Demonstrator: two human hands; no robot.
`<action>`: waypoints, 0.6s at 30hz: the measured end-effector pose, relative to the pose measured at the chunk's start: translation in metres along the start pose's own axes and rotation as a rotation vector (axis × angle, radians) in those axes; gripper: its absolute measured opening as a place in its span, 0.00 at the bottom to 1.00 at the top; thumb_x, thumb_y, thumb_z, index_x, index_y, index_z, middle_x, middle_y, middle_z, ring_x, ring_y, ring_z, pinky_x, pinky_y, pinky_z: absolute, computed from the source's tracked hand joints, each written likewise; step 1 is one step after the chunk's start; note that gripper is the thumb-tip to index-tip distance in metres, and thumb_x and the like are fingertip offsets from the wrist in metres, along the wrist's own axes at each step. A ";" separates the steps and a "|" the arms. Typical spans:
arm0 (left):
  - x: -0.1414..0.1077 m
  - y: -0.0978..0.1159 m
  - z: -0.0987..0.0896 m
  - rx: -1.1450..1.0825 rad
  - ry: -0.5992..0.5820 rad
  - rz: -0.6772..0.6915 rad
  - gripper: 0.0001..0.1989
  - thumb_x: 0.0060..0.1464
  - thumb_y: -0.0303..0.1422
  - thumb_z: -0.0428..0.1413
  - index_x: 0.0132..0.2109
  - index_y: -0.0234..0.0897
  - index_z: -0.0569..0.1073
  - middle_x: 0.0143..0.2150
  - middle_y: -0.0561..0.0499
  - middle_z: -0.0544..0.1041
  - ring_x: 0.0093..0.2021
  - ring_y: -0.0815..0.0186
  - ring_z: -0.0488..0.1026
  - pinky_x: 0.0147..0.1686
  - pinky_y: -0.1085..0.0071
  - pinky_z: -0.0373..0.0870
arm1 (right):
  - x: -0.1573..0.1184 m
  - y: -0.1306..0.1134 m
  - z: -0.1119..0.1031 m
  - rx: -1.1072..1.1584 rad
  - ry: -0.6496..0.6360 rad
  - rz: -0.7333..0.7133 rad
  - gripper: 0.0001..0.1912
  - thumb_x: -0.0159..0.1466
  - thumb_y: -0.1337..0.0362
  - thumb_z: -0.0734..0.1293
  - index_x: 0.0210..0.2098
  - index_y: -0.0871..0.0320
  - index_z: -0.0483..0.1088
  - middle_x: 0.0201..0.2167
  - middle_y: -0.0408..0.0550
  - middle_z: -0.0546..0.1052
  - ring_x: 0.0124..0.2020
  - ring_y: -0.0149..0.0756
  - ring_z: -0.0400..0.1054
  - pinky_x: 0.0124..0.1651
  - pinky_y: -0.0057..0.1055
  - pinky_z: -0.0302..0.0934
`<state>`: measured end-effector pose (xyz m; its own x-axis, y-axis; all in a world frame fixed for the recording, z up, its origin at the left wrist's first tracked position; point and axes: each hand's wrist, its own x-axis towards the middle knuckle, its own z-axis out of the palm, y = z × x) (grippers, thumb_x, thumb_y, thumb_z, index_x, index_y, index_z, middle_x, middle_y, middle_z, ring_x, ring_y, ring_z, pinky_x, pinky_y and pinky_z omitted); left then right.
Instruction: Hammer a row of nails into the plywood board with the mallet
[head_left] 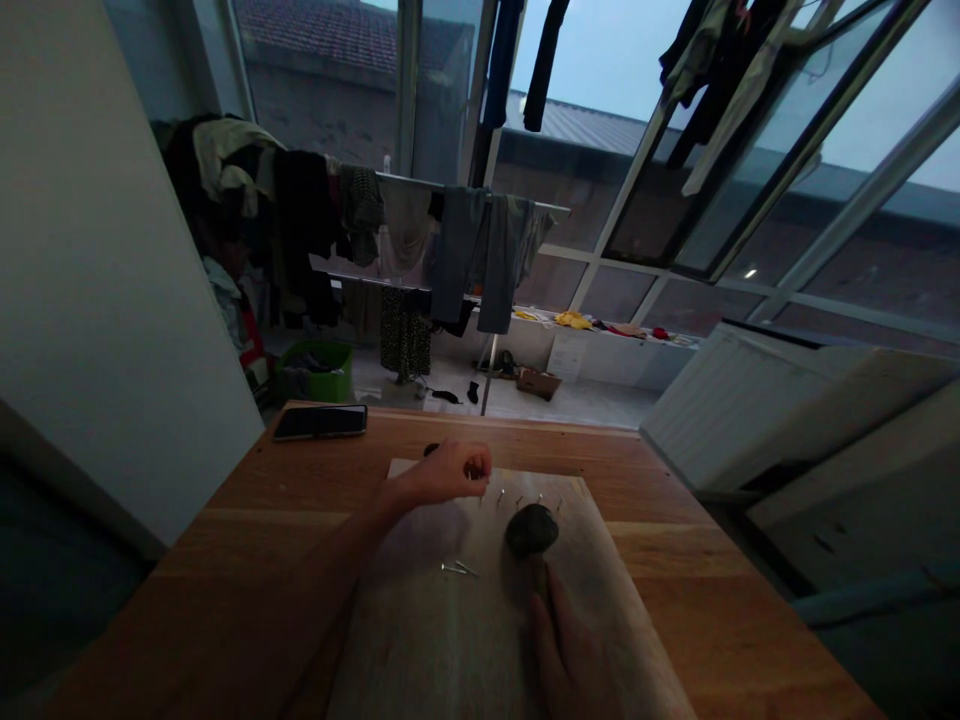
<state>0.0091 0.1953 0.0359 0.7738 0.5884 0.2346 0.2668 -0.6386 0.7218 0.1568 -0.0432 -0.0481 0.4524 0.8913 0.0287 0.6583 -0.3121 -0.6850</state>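
Wooden board [435,655], its near end cut off

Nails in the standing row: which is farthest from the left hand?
The rightmost nail, at the row's end; the others stand closer to the left hand.

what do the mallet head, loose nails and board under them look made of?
Mallet head: probably rubber; black, dull, no metallic glint, though dim light leaves it open.
Loose nails: metal, likely steel; silvery with bright highlights. Any plating: can't tell.
Board: wood, seemingly unvarnished; pale, matte, faint lengthwise grain.
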 end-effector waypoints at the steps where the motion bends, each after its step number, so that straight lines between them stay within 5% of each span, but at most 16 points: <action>1: -0.002 -0.010 0.004 -0.063 0.057 -0.008 0.03 0.51 0.26 0.60 0.36 0.33 0.77 0.35 0.51 0.80 0.32 0.69 0.75 0.34 0.75 0.69 | 0.000 0.000 0.001 -0.008 0.016 0.010 0.32 0.74 0.49 0.50 0.71 0.57 0.60 0.57 0.56 0.78 0.49 0.53 0.79 0.48 0.44 0.73; 7: -0.029 -0.044 0.030 -0.129 0.236 0.007 0.09 0.56 0.26 0.58 0.43 0.33 0.80 0.38 0.48 0.82 0.37 0.66 0.77 0.41 0.72 0.72 | 0.000 -0.003 0.005 -0.018 0.037 0.051 0.37 0.74 0.47 0.45 0.71 0.63 0.59 0.57 0.61 0.78 0.49 0.55 0.79 0.50 0.48 0.71; 18: -0.031 -0.047 0.029 -0.098 0.154 0.045 0.08 0.51 0.22 0.57 0.38 0.32 0.79 0.35 0.50 0.81 0.34 0.68 0.75 0.36 0.74 0.69 | -0.006 -0.009 -0.007 -0.086 0.025 -0.074 0.30 0.75 0.55 0.49 0.71 0.59 0.59 0.59 0.56 0.77 0.52 0.51 0.77 0.52 0.43 0.71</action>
<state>-0.0107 0.1926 -0.0237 0.6845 0.6342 0.3594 0.1706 -0.6187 0.7669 0.1523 -0.0478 -0.0374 0.4146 0.9050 0.0958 0.7391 -0.2734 -0.6157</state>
